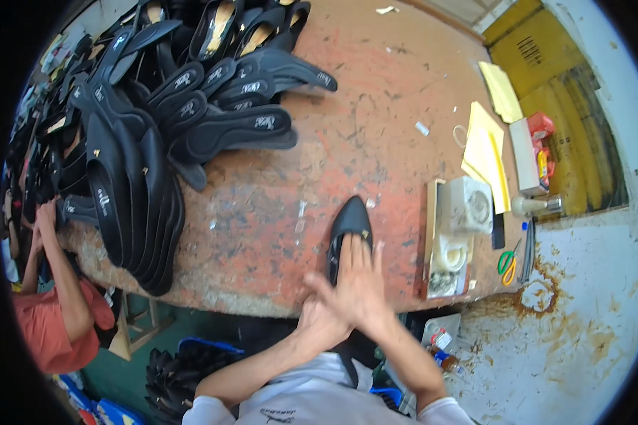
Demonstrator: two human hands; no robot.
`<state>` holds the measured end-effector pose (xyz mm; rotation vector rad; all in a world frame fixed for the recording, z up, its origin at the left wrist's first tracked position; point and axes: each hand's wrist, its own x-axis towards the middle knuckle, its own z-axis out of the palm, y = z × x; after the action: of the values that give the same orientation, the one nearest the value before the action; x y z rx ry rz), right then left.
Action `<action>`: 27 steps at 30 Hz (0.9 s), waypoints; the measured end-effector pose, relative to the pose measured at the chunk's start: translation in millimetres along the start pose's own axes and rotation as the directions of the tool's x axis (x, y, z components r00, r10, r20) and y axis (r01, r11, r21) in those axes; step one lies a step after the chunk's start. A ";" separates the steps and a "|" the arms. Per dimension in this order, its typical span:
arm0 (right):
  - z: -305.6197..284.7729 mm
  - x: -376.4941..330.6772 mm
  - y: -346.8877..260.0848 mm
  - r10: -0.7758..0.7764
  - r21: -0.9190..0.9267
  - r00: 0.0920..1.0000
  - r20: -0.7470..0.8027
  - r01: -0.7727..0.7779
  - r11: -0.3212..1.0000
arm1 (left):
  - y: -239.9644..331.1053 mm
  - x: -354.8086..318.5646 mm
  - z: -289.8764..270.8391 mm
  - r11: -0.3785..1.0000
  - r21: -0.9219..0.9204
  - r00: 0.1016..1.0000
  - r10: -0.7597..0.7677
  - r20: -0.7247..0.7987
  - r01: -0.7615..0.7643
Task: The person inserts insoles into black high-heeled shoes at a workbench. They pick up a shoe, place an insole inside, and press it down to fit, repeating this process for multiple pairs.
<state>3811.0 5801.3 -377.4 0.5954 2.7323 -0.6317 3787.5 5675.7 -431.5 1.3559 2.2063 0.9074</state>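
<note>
A black pointed flat shoe [350,212] lies at the table's near edge, toe pointing away from me, with a small gold-coloured ornament on its upper. My right hand [361,287] reaches over it, fingers stretched into the shoe's opening and thumb spread to the left. Below and partly behind that hand, my left hand [320,322] is closed at the shoe's heel end. The heel itself is hidden by my hands.
Black insoles [237,131] and nested black shoes [127,205] crowd the left side. On the right stand a tray holding a whitish device [468,205], yellow sheets [485,145] and scissors [507,265]. A co-worker in a red top [57,322] works at far left.
</note>
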 end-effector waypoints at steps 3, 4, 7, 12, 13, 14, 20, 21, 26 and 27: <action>-21.5 42.6 -10.9 0.020 -0.003 0.995 0.095 -0.020 1.000 | 3.0 -2.6 -14.2 0.996 0.075 0.978 -0.060 0.199 0.045; -2.8 27.6 -6.4 -0.051 -0.036 0.997 -0.054 0.050 0.998 | 5.9 -4.5 -10.5 0.995 0.070 0.978 -0.090 0.191 0.078; 13.0 21.4 2.6 -0.158 -0.190 0.943 -0.292 0.105 0.976 | 4.1 -12.8 -0.5 1.000 -0.016 1.000 -0.012 0.023 0.012; 9.5 41.2 -1.8 -0.072 -0.143 0.986 -0.149 0.051 0.988 | 2.0 -6.4 -8.3 0.997 0.073 0.962 -0.057 0.267 0.039; 10.6 46.6 5.9 -0.042 -0.135 0.985 -0.166 0.019 0.991 | 9.6 -3.4 -18.4 0.997 0.067 0.961 -0.065 0.270 0.048; 16.9 44.9 9.9 -0.073 -0.198 0.979 -0.191 0.034 0.980 | 8.9 -1.6 -16.9 0.998 0.044 0.965 -0.045 0.257 0.034; -80.3 53.1 -106.3 -0.218 -0.115 0.958 0.187 0.242 0.963 | -4.8 -3.7 17.2 0.999 0.010 0.999 -0.038 -0.012 0.038; -78.9 71.0 -116.7 -0.381 -0.183 0.921 -0.081 0.362 0.914 | 9.5 0.9 -8.3 0.991 0.084 0.984 -0.118 0.136 0.108; -63.1 215.7 -112.4 -0.661 -0.530 0.592 -0.461 0.413 0.740 | 10.3 -17.8 -69.1 0.962 0.245 0.993 -0.118 -0.017 0.119; -68.1 232.3 -104.8 -0.655 -0.485 0.631 -0.416 0.455 0.747 | -5.5 -31.3 -76.8 0.944 0.284 0.985 -0.161 -0.055 0.170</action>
<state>3548.6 5823.6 -361.9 -0.2572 3.5133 -0.0560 3750.1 5621.4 -380.7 1.2569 2.5085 0.5667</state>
